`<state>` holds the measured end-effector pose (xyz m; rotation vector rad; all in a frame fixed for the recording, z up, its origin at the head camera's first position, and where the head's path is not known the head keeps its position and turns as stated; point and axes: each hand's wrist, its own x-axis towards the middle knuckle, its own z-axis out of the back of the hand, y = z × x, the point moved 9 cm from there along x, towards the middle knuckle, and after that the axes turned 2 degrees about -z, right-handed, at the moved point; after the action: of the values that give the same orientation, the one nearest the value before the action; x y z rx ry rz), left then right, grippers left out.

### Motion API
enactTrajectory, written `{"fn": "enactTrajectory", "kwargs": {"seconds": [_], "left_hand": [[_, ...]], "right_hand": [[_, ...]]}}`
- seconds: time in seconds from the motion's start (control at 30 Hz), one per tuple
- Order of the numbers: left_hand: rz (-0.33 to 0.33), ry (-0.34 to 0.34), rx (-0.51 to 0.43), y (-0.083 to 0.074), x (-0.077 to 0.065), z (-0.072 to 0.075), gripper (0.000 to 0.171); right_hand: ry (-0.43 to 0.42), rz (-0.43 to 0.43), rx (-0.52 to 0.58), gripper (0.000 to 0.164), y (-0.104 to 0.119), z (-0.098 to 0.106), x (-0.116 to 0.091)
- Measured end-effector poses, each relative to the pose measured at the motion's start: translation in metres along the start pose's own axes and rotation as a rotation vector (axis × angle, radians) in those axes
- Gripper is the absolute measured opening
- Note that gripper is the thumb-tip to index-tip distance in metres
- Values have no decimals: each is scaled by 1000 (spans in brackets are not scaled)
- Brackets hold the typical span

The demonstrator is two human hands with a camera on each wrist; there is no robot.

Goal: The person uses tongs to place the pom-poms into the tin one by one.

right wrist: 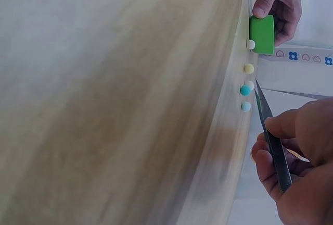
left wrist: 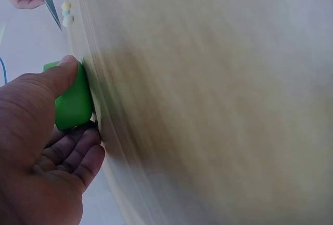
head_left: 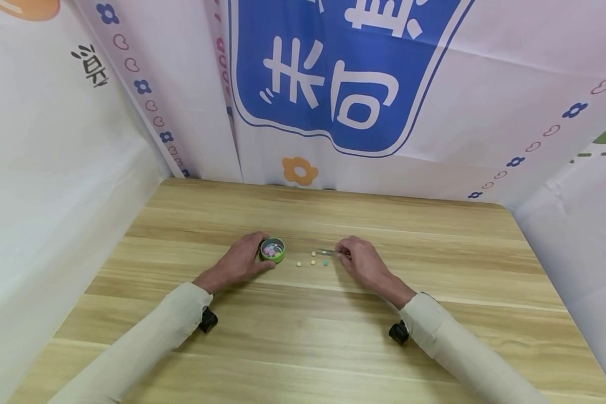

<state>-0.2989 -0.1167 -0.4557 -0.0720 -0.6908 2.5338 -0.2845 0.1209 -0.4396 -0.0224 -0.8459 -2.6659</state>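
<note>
My left hand (head_left: 242,255) grips a small round green container (head_left: 273,260), thumb on the near side and fingers round the far side. Pink and pale pieces lie inside it. In the left wrist view the container's smooth green wall (left wrist: 75,102) shows beside the thumb. My right hand (head_left: 363,261) pinches metal tweezers (right wrist: 273,147), whose tips point left, close to the small balls. Between the hands lie several little balls: a white ball (head_left: 299,264), a yellow ball (head_left: 313,262) and a teal ball (head_left: 325,262) among them. Whether the tips touch one, I cannot tell.
Everything rests on a wood-grain table (head_left: 293,336). A printed cloth (head_left: 434,140) hangs behind its far edge, and white cloth (head_left: 55,185) walls off the left side. A black wrist camera (head_left: 399,332) sits below the right sleeve.
</note>
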Motion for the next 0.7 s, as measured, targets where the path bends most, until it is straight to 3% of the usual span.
{"fn": "enactTrajectory", "kwargs": {"seconds": [0.7], "left_hand": [[-19, -10, 3, 0, 1, -1, 62]], "right_hand": [[-3, 38, -21, 9, 3, -2, -1]]}}
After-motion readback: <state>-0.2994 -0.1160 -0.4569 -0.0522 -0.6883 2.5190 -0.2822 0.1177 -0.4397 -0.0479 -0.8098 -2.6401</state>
